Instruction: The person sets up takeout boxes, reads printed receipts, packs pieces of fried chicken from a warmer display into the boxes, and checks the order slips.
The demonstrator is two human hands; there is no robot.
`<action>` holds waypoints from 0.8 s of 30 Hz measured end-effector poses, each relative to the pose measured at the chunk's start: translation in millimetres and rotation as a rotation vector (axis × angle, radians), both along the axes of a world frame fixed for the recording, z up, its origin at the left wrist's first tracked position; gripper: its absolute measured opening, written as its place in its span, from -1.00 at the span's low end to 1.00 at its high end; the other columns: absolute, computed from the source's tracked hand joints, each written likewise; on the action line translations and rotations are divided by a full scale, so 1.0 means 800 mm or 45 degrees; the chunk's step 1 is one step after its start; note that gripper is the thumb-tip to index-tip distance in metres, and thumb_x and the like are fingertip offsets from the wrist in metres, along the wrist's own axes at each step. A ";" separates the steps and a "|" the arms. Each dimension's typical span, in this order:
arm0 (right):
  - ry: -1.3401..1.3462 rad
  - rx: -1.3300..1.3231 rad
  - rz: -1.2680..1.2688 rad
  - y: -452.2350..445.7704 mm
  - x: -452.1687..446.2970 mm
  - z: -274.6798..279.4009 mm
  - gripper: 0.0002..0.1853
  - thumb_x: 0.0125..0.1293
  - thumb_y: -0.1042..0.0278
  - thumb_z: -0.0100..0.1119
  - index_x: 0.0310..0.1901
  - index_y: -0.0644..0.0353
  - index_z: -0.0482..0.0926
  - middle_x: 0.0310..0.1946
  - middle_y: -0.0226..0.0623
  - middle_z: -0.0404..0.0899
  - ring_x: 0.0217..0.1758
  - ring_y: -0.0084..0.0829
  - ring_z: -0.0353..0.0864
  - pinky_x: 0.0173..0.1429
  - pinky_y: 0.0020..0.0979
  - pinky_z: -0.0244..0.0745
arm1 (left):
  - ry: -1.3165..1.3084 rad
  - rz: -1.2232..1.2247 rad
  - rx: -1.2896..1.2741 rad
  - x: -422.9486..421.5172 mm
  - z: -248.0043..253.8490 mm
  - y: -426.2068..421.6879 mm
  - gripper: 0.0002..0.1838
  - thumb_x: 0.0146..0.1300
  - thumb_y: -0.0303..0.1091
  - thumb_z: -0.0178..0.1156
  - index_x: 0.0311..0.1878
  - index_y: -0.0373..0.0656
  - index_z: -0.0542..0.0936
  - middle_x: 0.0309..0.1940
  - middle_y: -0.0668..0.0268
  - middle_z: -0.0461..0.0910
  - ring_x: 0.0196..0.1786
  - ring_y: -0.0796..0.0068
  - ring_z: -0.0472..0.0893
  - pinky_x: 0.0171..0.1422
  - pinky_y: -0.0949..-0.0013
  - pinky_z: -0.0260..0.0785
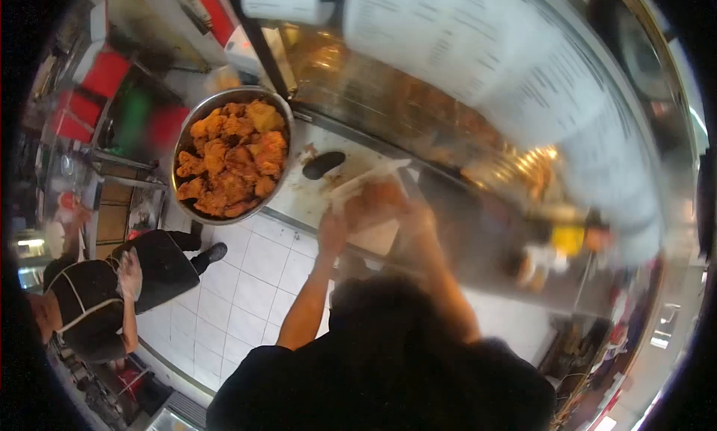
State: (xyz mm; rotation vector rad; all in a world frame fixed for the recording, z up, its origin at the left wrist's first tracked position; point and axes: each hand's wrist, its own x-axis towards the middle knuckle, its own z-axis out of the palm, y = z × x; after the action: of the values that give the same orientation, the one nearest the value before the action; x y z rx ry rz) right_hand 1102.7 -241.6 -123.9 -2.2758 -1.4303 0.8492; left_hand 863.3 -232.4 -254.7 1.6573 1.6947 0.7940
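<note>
A light, blurred box (398,236) with reddish-brown food (376,204) in it is held between my two hands over the counter. My left hand (332,231) grips its left side, fingers closed on the edge. On the right side my right hand (418,222) holds it too, smeared by motion. Left of the box, a dark oval object (324,165) lies on the pale work surface (291,199). A big round metal bowl (286,178) full of fried pieces (231,158) stands farther left.
A co-worker (89,304) in a dark apron with a gloved hand (129,274) stands at the lower left on white tiles (254,281). A glass display case (418,95) with papers on it runs behind the counter. Yellow item (567,238) at right.
</note>
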 end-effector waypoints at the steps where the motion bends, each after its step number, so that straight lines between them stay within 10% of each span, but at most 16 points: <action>1: -0.060 -0.126 0.019 0.004 0.004 -0.026 -0.67 0.43 0.12 0.11 -0.02 0.21 0.64 -0.13 -0.09 0.69 -0.16 -0.15 0.71 -0.01 -0.19 0.61 | 0.147 -0.148 0.082 -0.008 -0.050 0.001 -0.58 0.39 -0.25 0.02 0.13 -0.41 0.51 -0.13 -0.19 0.56 -0.04 -0.16 0.58 0.03 -0.06 0.45; 4: -0.588 -0.166 0.118 0.017 0.004 -0.068 -0.71 0.43 0.15 0.12 -0.13 0.20 0.69 -0.19 -0.12 0.72 -0.16 -0.17 0.72 -0.08 -0.23 0.61 | 0.575 -0.550 -0.320 -0.024 -0.106 0.013 -0.50 0.38 -0.33 -0.04 0.29 -0.45 0.41 -0.08 -0.27 0.58 0.02 -0.29 0.57 0.10 -0.09 0.43; 8: -0.275 0.068 0.128 -0.002 0.034 -0.072 -0.76 0.40 0.20 0.13 -0.22 0.17 0.69 -0.30 -0.19 0.69 -0.25 -0.27 0.68 -0.20 -0.28 0.57 | 0.235 -0.134 -0.009 -0.003 -0.047 -0.001 -0.71 0.35 -0.31 0.02 -0.05 -0.28 0.61 -0.28 -0.14 0.63 -0.14 -0.20 0.61 -0.01 -0.13 0.44; 12: 0.268 0.423 0.112 -0.076 0.082 -0.074 -0.80 0.36 0.26 0.14 -0.30 0.15 0.69 -0.40 -0.26 0.67 -0.34 -0.37 0.65 -0.31 -0.33 0.54 | 0.290 -0.458 0.218 -0.011 -0.055 -0.043 -0.71 0.35 -0.27 0.06 -0.05 -0.25 0.62 -0.24 -0.09 0.65 -0.09 -0.06 0.61 0.08 -0.05 0.42; 14: 0.312 0.498 0.156 -0.122 0.123 -0.069 -0.81 0.34 0.26 0.15 -0.32 0.15 0.68 -0.42 -0.26 0.66 -0.36 -0.36 0.65 -0.33 -0.31 0.53 | 0.390 -0.411 0.209 0.076 0.073 -0.083 -0.72 0.38 -0.26 0.02 -0.09 -0.24 0.63 -0.27 -0.04 0.65 -0.09 -0.01 0.61 0.08 0.01 0.41; 18: -0.094 0.616 0.231 -0.221 0.229 -0.026 -0.82 0.26 0.23 0.19 -0.31 0.15 0.66 -0.41 -0.22 0.65 -0.33 -0.22 0.66 -0.28 -0.20 0.54 | -0.199 -0.706 0.509 0.203 0.114 -0.128 -0.68 0.42 -0.23 -0.01 -0.02 -0.22 0.64 -0.19 0.00 0.68 -0.01 0.04 0.62 0.19 0.10 0.39; 19: -0.213 0.636 0.231 -0.251 0.257 -0.017 -0.82 0.24 0.23 0.21 -0.31 0.16 0.66 -0.41 -0.21 0.65 -0.33 -0.18 0.67 -0.27 -0.17 0.55 | -0.102 -1.321 0.791 0.210 0.138 -0.115 -0.62 0.46 -0.22 -0.02 0.17 -0.19 0.59 0.05 0.06 0.65 0.18 0.14 0.58 0.34 0.15 0.33; 21: -0.446 0.618 0.265 -0.301 0.312 -0.041 -0.81 0.21 0.21 0.23 -0.30 0.16 0.65 -0.41 -0.18 0.65 -0.31 -0.12 0.68 -0.25 -0.12 0.55 | 0.036 -1.583 -0.085 0.198 0.259 -0.073 -0.62 0.46 -0.24 0.00 0.23 -0.18 0.54 0.19 0.11 0.56 0.26 0.22 0.53 0.38 0.18 0.31; 24: -0.992 0.256 0.412 -0.374 0.418 -0.238 -0.79 0.20 0.17 0.25 -0.29 0.14 0.68 -0.33 -0.19 0.68 -0.25 -0.09 0.69 -0.19 -0.13 0.59 | -0.402 -0.159 0.229 0.110 0.527 0.013 -0.66 0.45 -0.31 0.02 0.18 -0.26 0.52 0.20 0.10 0.51 0.24 0.22 0.51 0.34 0.21 0.34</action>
State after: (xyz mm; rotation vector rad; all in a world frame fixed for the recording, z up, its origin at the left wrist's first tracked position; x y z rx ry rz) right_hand 1437.3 -541.1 -314.3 -2.3469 -2.1178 -0.1731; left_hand 951.2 -222.2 166.9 1.6356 1.3220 1.1076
